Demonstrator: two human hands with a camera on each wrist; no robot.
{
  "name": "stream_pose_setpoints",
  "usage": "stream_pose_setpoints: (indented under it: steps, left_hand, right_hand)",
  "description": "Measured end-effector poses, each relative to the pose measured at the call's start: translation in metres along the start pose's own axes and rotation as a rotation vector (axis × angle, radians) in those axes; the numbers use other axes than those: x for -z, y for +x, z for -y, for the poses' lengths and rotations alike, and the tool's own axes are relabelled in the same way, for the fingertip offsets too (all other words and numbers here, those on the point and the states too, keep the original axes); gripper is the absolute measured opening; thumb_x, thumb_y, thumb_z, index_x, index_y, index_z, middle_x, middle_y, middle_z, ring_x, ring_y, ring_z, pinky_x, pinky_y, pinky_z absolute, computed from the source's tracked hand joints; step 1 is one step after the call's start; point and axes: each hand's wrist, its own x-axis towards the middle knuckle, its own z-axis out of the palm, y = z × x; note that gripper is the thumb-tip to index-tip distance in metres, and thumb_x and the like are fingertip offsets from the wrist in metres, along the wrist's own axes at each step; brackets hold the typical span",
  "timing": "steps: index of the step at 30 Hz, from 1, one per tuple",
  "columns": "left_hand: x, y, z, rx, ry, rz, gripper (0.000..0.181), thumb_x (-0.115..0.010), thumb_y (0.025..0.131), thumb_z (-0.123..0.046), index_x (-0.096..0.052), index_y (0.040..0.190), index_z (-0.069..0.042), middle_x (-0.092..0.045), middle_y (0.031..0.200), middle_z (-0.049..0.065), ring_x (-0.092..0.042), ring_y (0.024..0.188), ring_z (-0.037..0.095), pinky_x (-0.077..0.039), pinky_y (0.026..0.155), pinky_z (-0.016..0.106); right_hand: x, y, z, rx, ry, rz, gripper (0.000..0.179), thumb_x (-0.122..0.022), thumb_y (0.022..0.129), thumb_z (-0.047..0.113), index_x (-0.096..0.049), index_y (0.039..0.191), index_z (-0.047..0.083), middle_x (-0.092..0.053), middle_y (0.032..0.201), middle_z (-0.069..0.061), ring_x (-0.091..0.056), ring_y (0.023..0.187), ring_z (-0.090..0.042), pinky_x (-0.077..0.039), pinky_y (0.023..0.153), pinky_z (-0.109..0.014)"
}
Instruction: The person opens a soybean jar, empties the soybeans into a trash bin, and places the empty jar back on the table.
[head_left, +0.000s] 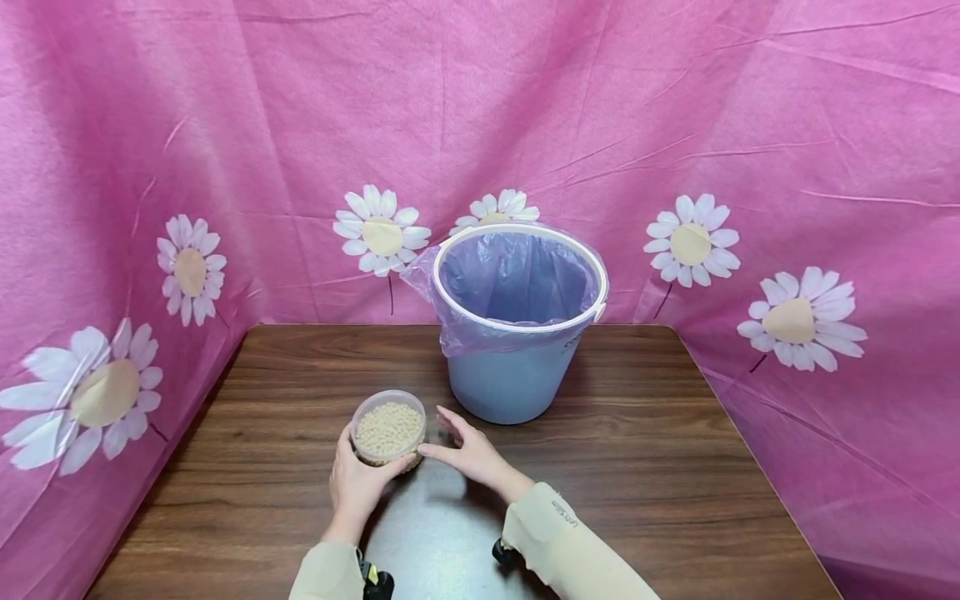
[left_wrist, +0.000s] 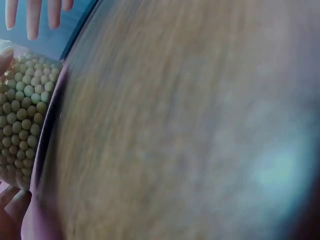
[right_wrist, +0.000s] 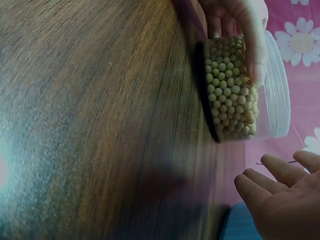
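A clear round plastic tub full of pale round beans, which look like soybeans, stands upright on the wooden table, left of centre. My left hand holds it from the left, with the thumb across the near side and the fingers round the far left. On the tub's other side, my right hand is spread with its fingers apart, the thumb tip close to the wall. In the right wrist view a gap shows between this hand and the tub. Its fingertips also hang into the left wrist view.
A blue bucket with a white rim and a thin purple bag lining it stands behind and right of the tub. Pink cloth with large white daisies hangs around the table's back and sides.
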Motion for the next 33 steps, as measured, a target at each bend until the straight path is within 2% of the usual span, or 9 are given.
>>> stream_pose_setpoints:
  steps: [8, 12, 20, 25, 33]
  left_hand:
    - [-0.001, -0.006, -0.008, -0.024, -0.007, 0.007, 0.119, -0.093, 0.056, -0.050, -0.033, 0.150, -0.010, -0.045, 0.149, 0.021, -0.044, 0.135, 0.041, -0.038, 0.105, 0.059]
    - [0.000, -0.009, -0.013, -0.049, 0.002, 0.005, 0.117, -0.094, 0.055, -0.050, -0.035, 0.149, -0.011, -0.048, 0.147, 0.020, -0.047, 0.133, 0.040, -0.040, 0.103, 0.058]
    - [0.005, -0.017, -0.032, -0.107, 0.033, 0.015, 0.110, -0.093, 0.058, -0.044, -0.039, 0.147, -0.009, -0.053, 0.142, 0.021, -0.053, 0.127, 0.040, -0.044, 0.097, 0.057]
    - [0.005, -0.022, -0.041, -0.153, 0.022, 0.004, 0.106, -0.094, 0.057, -0.038, -0.041, 0.144, -0.009, -0.056, 0.139, 0.020, -0.055, 0.125, 0.039, -0.046, 0.096, 0.056]
    - [0.006, -0.031, -0.055, -0.225, -0.008, 0.000, 0.108, -0.095, 0.053, -0.035, -0.043, 0.143, -0.006, -0.058, 0.137, 0.020, -0.056, 0.123, 0.038, -0.046, 0.097, 0.055]
  right_hand:
    - [0.001, -0.001, 0.002, -0.001, 0.019, 0.016, 0.089, -0.077, 0.085, 0.040, -0.032, 0.154, 0.007, -0.042, 0.153, -0.022, -0.041, 0.140, -0.041, -0.037, 0.114, -0.052]
    - [0.002, -0.001, 0.002, 0.007, 0.013, 0.003, 0.094, -0.080, 0.083, 0.038, -0.029, 0.155, 0.006, -0.040, 0.154, -0.021, -0.039, 0.142, -0.038, -0.036, 0.115, -0.051]
    - [0.007, -0.001, 0.005, 0.041, 0.007, -0.037, 0.102, -0.086, 0.077, 0.029, -0.026, 0.155, 0.002, -0.038, 0.156, -0.018, -0.039, 0.143, -0.035, -0.032, 0.117, -0.051]
    - [0.011, -0.003, 0.009, 0.061, 0.060, -0.050, 0.107, -0.089, 0.073, 0.020, -0.024, 0.156, 0.004, -0.040, 0.156, -0.015, -0.041, 0.143, -0.031, -0.029, 0.118, -0.052]
    - [0.020, -0.010, 0.020, 0.103, 0.064, -0.039, 0.113, -0.092, 0.067, 0.029, -0.025, 0.157, 0.015, -0.037, 0.158, -0.009, -0.035, 0.144, -0.027, -0.024, 0.119, -0.050]
